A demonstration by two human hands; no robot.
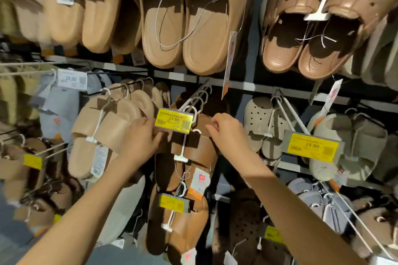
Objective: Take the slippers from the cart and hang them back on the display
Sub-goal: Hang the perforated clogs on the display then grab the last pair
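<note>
Both forearms reached up from the bottom of the view to the middle peg of the display. The left hand point(141, 139) curled round the left edge of the brown slippers point(193, 153), its fingers point(158, 135) tucked just under the yellow price tag point(173, 123). The right hand point(226, 133) held the pair's right edge at the top, fingertips bent in a light pinch on it. The pair hung by a white hanger point(183, 146) whose hook point(195, 114) sat at the peg point(197, 98) tip, just behind the tag; whether it was fully over the wire could not be told. Done well, the step probably called for steadying the pair with both hands, sliding the hook clear past the tag, then letting go gently so the pair settled straight. Beige slippers point(107, 127) hung close on the left peg; larger tan ones point(193, 34) hung above.
</note>
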